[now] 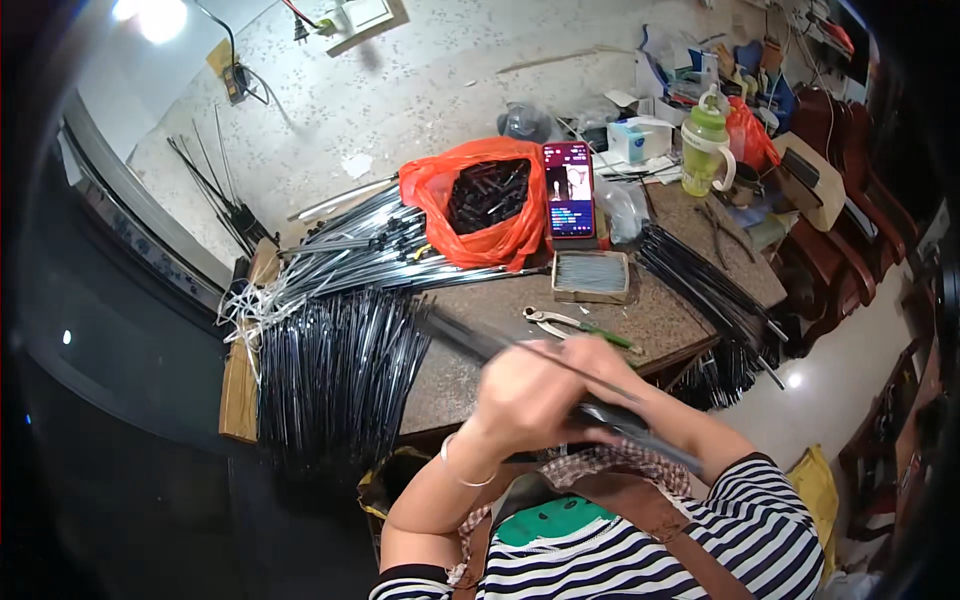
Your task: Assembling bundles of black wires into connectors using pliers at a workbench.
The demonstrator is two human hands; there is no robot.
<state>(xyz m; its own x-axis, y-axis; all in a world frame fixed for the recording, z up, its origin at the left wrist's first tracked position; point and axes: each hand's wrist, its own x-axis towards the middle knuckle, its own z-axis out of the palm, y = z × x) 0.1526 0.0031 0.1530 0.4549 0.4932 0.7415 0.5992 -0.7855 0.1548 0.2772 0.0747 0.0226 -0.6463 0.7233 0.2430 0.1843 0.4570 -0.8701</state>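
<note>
A bundle of thin dark rods (640, 437), smeared by motion, slants across in front of my chest. My left hand (525, 392), with a bangle on its wrist, is closed around it. Just behind and to the right, my right hand (603, 368) is closed on the same bundle, its fingers partly hidden by the left hand. Beyond the hands, pincers (575, 325) with a green handle lie on the table. Behind them stands a small box of thin grey pins (590, 277).
Many black rods (335, 375) hang over the table's front left edge; more silvery rods lie behind. A red bag (480, 250) holds short black pieces. A phone (570, 200) stands beside it. Another rod bundle (700, 280), a bottle (705, 150) and tissues (640, 140) are at right.
</note>
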